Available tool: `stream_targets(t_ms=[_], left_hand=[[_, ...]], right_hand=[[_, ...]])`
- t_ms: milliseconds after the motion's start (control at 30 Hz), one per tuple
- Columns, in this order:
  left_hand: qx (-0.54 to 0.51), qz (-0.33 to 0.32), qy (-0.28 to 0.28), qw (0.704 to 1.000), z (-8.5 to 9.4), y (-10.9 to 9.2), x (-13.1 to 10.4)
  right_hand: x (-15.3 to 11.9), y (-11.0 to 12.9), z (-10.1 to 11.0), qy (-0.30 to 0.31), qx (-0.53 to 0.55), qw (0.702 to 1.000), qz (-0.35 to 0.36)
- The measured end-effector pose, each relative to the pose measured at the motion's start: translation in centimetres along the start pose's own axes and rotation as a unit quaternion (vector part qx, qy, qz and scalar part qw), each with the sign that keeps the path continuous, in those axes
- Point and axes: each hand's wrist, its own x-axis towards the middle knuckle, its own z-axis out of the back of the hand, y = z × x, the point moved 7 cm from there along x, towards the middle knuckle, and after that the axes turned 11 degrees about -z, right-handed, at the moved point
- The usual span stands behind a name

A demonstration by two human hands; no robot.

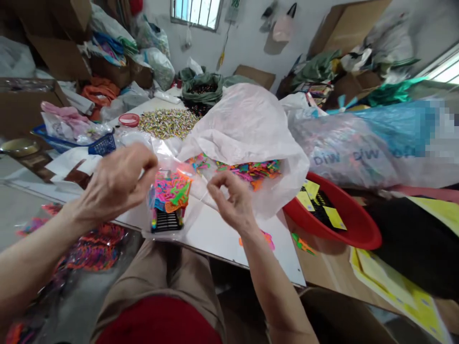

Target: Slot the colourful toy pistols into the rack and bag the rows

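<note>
A clear plastic bag lies at the front edge of the white table, holding bright plastic pieces and a black slatted piece. My left hand is over the bag's upper left side, fingers curled in a pinch; whatever is between them is too small to tell. To the right of the bag is my right hand, thumb and forefinger bent together, with a thin clear strand or film edge by the fingertips. Behind it, a large white sack lies open with many colourful pieces at its mouth.
A red basin with yellow cards stands at the right. Small yellowish pieces are heaped at the back, near a blue basket. Loose coloured pieces lie by the right table edge. Filled bags are on the floor at left.
</note>
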Motion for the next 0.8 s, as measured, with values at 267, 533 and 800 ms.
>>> stream_targets(t_ms=[267,533,800], left_hand=[[-0.338,0.049,0.312,0.886,-9.1,-4.7,-12.4],[-0.129,0.114,0.233,0.957,-12.8,-0.8,-13.2],[-0.084,0.122,0.264,0.953,-15.8,-4.1,-14.6]], right_hand=[[-10.1,-15.5,-5.0,0.125,0.039,0.951,-0.279],[-3.9,-14.2,-5.7,-0.007,-0.049,0.963,-0.264],[-1.8,-14.6,-11.6,0.064,-0.24,0.926,-0.286]])
